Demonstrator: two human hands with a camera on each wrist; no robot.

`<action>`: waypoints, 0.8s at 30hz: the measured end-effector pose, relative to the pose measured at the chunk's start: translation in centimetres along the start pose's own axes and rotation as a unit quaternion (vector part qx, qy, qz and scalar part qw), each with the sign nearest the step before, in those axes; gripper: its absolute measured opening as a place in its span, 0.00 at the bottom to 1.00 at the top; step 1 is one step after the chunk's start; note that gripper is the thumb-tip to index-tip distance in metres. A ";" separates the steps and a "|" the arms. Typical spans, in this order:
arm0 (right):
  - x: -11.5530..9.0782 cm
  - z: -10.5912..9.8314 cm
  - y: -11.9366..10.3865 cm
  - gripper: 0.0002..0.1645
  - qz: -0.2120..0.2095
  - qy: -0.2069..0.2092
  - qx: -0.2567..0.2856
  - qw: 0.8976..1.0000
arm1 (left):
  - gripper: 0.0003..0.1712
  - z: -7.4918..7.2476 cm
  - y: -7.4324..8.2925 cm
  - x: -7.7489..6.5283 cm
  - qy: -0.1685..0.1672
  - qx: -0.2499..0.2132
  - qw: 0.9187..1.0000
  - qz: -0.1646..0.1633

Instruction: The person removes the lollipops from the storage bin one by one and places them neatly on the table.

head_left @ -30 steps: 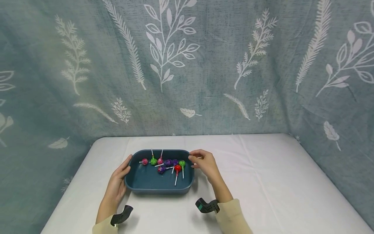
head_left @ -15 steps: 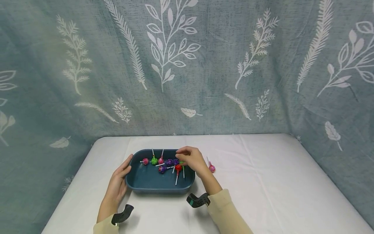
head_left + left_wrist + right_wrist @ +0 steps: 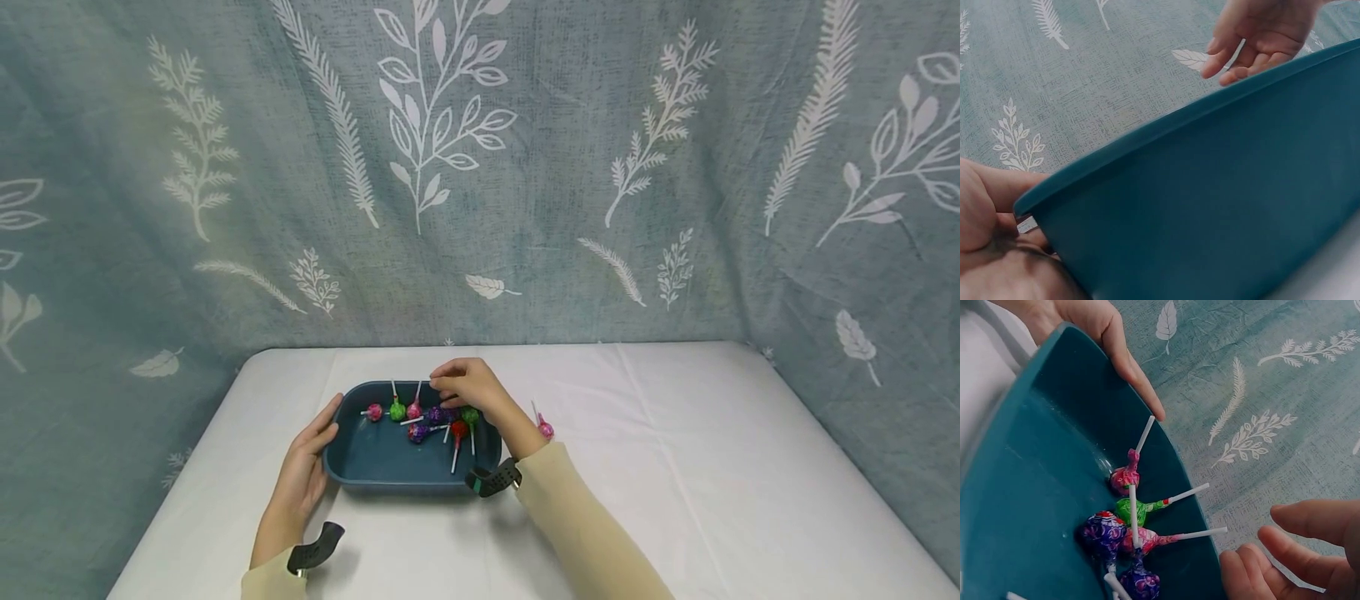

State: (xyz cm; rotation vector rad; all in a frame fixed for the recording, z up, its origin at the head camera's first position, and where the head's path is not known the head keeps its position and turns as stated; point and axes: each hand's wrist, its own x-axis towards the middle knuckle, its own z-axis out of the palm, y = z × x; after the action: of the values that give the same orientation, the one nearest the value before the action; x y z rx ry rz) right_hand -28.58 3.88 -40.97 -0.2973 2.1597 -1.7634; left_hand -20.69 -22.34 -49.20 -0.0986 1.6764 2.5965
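Resting the left hand [image 3: 303,467] against a dark teal tub [image 3: 390,468], with fingers nearly straight along its side. Hovering over its far edge with the right hand [image 3: 472,387], with fingers loosely bent, tips apart, grasping nothing visible. Lying in the tub, below and about those fingertips: wrapped lollipops [image 3: 397,412], pink, green, purple, red. Lying to their right, on white tablecloth [image 3: 675,433]: another pink lollipop [image 3: 546,429].

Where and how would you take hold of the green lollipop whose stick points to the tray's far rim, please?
I'd pinch the green lollipop by its white stick, probably with the right hand coming from above the tray's far rim: the stick slants up there, free-ended, while its round head is crowded by other lollipops.
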 end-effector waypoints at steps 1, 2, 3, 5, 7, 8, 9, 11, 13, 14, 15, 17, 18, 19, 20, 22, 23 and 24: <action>0.2 0.1 -0.1 0.16 0.003 -0.003 0.000 1.000 | 0.29 0.0 0.0 0.0 -0.001 -0.001 1.000 0.001; 0.4 0.2 -0.2 0.16 0.007 -0.005 -0.001 1.000 | 0.29 0.0 0.0 0.0 -0.001 -0.001 1.000 0.001; 0.5 0.2 -0.3 0.15 0.010 -0.008 -0.005 1.000 | 0.29 0.0 0.0 0.1 -0.002 -0.003 1.000 0.002; 0.8 0.5 -0.3 0.14 0.021 -0.015 -0.009 1.000 | 0.29 0.0 0.0 0.1 -0.004 -0.006 1.000 0.002; 1.1 0.6 -0.1 0.13 0.031 -0.021 -0.017 0.999 | 0.29 -0.1 0.0 0.1 -0.006 -0.009 1.000 0.001; 1.1 0.7 0.1 0.13 0.035 -0.025 -0.021 0.999 | 0.29 -0.1 0.0 0.1 -0.006 -0.010 1.000 0.000; 1.2 0.8 0.2 0.12 0.039 -0.027 -0.027 0.999 | 0.29 -0.1 0.0 0.1 -0.006 -0.012 1.000 -0.001; 1.2 0.9 0.5 0.12 0.047 -0.032 -0.035 0.998 | 0.29 -0.1 0.0 0.1 -0.006 -0.011 1.000 -0.003; 1.2 1.1 0.7 0.12 0.050 -0.039 -0.042 0.997 | 0.29 -0.1 0.0 0.1 -0.006 -0.011 1.000 -0.004; 1.1 1.1 0.7 0.12 0.052 -0.043 -0.042 0.997 | 0.29 0.0 0.0 0.1 -0.007 -0.012 1.000 -0.004; 1.0 1.1 0.8 0.12 0.054 -0.048 -0.044 0.996 | 0.29 0.0 0.0 0.1 -0.008 -0.012 1.000 -0.005; 0.8 1.2 0.7 0.12 0.056 -0.060 -0.041 0.996 | 0.29 -0.1 0.1 0.1 -0.009 -0.012 1.000 -0.007; 0.7 1.2 0.7 0.12 0.057 -0.065 -0.041 0.995 | 0.29 -0.1 0.1 0.1 -0.009 -0.013 1.000 -0.009; 0.5 1.2 0.7 0.12 0.057 -0.071 -0.041 0.995 | 0.29 -0.1 0.1 0.1 -0.009 -0.013 1.000 -0.010; 0.4 1.3 0.7 0.11 0.059 -0.075 -0.040 0.995 | 0.29 -0.1 0.1 0.1 -0.009 -0.013 1.000 -0.011; 0.2 1.3 0.8 0.11 0.060 -0.081 -0.038 0.994 | 0.29 -0.1 0.1 0.2 -0.007 -0.012 1.000 -0.012; 0.2 1.4 0.9 0.12 0.061 -0.082 -0.037 0.994 | 0.29 -0.1 0.2 0.2 -0.006 -0.012 1.000 -0.013; 0.1 1.5 1.0 0.13 0.063 -0.082 -0.036 0.994 | 0.29 -0.2 0.2 0.2 -0.005 -0.012 1.000 -0.013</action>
State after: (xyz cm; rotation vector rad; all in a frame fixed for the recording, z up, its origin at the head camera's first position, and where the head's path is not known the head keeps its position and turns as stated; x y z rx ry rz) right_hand -28.09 2.72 -42.22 -0.3049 2.0803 -1.5390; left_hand -20.87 -22.56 -49.14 -0.1081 1.6301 2.5940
